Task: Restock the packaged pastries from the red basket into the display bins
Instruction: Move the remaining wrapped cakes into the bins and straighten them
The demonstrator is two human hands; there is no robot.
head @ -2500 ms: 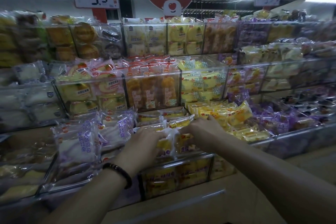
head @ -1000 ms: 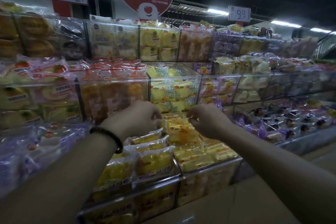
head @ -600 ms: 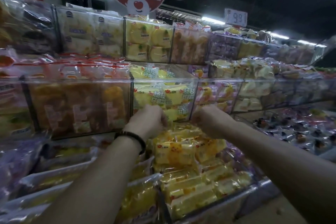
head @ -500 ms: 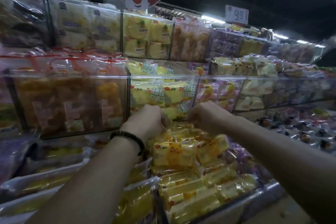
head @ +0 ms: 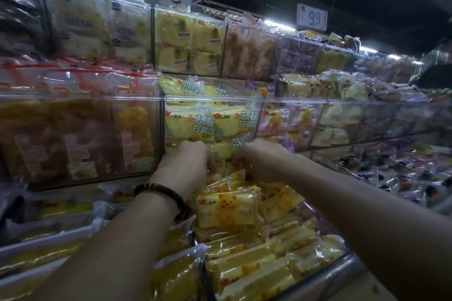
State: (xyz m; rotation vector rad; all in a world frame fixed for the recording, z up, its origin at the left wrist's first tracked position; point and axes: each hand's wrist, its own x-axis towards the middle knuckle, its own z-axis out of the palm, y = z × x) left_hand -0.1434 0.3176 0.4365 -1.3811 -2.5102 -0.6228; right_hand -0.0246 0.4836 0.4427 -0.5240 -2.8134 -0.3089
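Both hands set yellow pastry packs point(head: 227, 205) upright at the back of the lower display bin point(head: 342, 273)
Left hand point(head: 186, 164) and right hand point(head: 259, 159) sit side by side, fingers curled down and pinching the crinkled wrapper tops, likely so the labels face shoppers below the clear upper bin point(head: 210, 100); the red basket is out of view

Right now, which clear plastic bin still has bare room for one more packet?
The clear middle bin of yellow-green packets has a bare gap at its top right, between the packets and the right wall. The low front bin of yellow bear-print packets is heaped high, and the left orange-pastry bin is packed full.
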